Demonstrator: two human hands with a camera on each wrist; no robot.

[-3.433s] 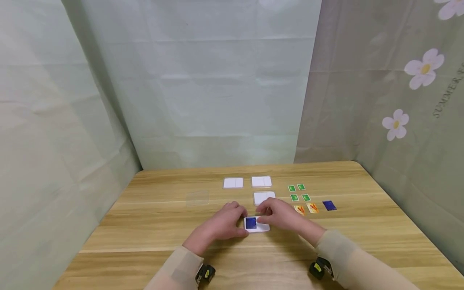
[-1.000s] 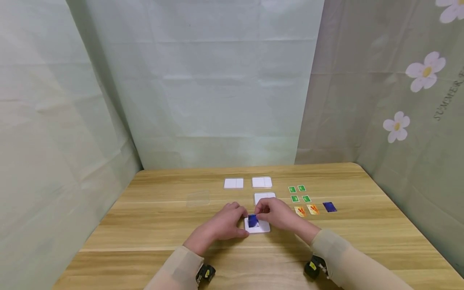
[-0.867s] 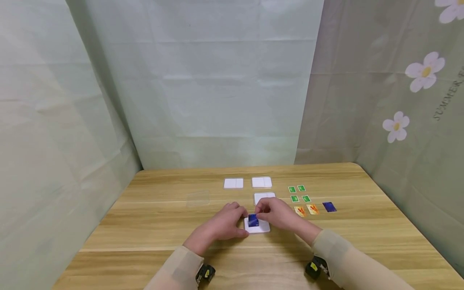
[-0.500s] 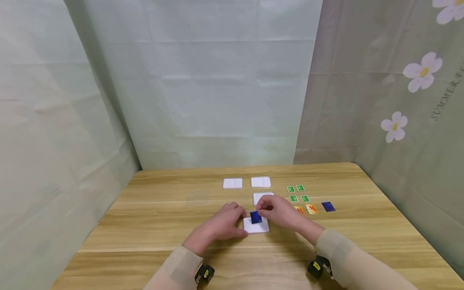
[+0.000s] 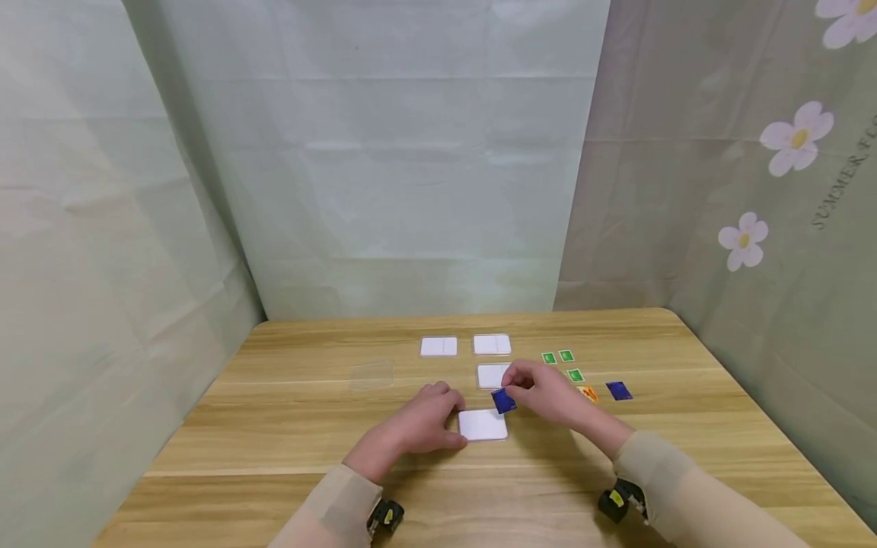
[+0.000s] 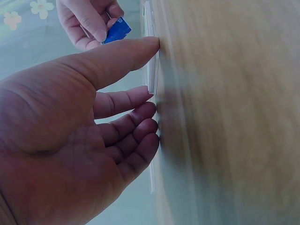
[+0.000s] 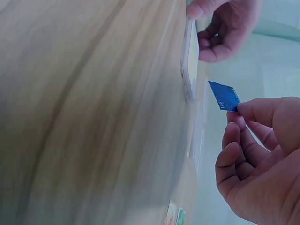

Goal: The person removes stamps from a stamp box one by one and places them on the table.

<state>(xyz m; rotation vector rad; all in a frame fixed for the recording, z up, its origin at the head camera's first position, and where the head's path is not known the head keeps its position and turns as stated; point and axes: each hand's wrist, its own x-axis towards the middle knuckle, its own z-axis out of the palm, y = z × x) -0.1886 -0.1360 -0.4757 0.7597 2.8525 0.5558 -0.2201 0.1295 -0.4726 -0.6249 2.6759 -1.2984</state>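
My right hand [image 5: 541, 392] pinches a small blue card [image 5: 504, 400] between thumb and fingertips and holds it just above the table, off the far right corner of a white square tile [image 5: 483, 425]. In the right wrist view the blue card [image 7: 224, 96] hangs clear of the tile [image 7: 190, 61]. My left hand [image 5: 435, 417] rests on the table at the tile's left side. The left wrist view shows its thumb [image 6: 136, 49] touching the tile's edge [image 6: 151, 70], with the other fingers relaxed against the wood.
Three more white tiles [image 5: 492, 345] lie further back. To the right are green cards [image 5: 566, 355], an orange card [image 5: 588, 393] and another blue card [image 5: 619, 390]. A clear sheet [image 5: 372, 374] lies at the left. Cloth walls enclose the wooden table [image 5: 274, 426].
The blue card lay on the near white tile; my right hand has peeled it up and carried it to the right, off the tile. The left hand stayed put.
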